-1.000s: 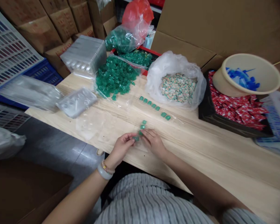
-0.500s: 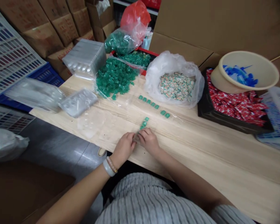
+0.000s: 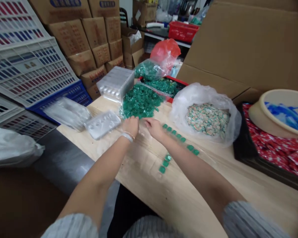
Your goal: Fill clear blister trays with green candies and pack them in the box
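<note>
My left hand (image 3: 131,125) reaches to the near edge of a heap of small green pieces (image 3: 141,100) on the table. Its fingers point down at the heap, and their tips are hard to make out. Close to the same edge is my right hand (image 3: 153,128), its fingers bent and a gap showing between them, with nothing visible in it. A row of green pieces (image 3: 178,136) lies past my right forearm. Nearer to me sits a short line of green pieces (image 3: 165,163), partly beside that forearm.
Clear plastic trays (image 3: 103,124) lie to the left, with a stacked block (image 3: 116,81) behind. A white plastic bag (image 3: 178,109) holds many small printed pieces. At right, a cream tub (image 3: 270,115) stands on a dark box of red packets (image 3: 265,148). Crates (image 3: 37,62) rise at left.
Both hands have left the short line of green pieces near me and moved forward to the green heap. The short line now shows uncovered. The camera view has tilted up and turned left.
</note>
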A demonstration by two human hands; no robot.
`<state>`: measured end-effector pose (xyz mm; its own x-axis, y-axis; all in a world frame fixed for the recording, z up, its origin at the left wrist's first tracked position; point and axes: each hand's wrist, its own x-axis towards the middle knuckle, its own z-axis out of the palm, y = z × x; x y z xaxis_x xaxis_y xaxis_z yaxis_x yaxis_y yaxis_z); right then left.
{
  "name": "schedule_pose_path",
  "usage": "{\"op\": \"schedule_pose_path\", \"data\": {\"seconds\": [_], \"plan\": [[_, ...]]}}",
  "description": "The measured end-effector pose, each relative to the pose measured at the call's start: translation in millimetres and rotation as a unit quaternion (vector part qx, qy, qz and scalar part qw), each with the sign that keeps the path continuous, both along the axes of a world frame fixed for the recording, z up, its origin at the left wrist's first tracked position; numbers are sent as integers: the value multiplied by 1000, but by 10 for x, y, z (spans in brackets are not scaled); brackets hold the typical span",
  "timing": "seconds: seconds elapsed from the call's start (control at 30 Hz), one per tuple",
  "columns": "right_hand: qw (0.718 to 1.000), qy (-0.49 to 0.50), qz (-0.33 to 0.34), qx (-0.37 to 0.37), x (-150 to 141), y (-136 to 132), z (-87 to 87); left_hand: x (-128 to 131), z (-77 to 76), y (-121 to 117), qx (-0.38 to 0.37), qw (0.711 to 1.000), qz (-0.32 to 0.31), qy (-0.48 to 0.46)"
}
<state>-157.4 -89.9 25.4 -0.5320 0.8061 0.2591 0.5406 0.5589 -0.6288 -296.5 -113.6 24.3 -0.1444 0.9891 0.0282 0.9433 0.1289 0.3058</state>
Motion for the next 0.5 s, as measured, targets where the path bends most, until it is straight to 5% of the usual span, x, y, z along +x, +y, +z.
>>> {"op": "schedule_pose_path", "data": {"seconds": [0.13, 0.3, 0.37, 0.5], "plan": [[994, -68, 80, -28, -375, 486, -336, -85, -105, 46, -6, 1000, -5, -12], [996, 7, 67, -58, -350, 414, -478, -258, -57, 4, 26, 987, -4, -157], [994, 69, 43, -74, -314, 307, -393, -256, 1, -15, 25, 958, 12, -287], [994, 97, 46, -31, -131, 11, -88, -49, 114, -180, 18, 843, 25, -537]]}}
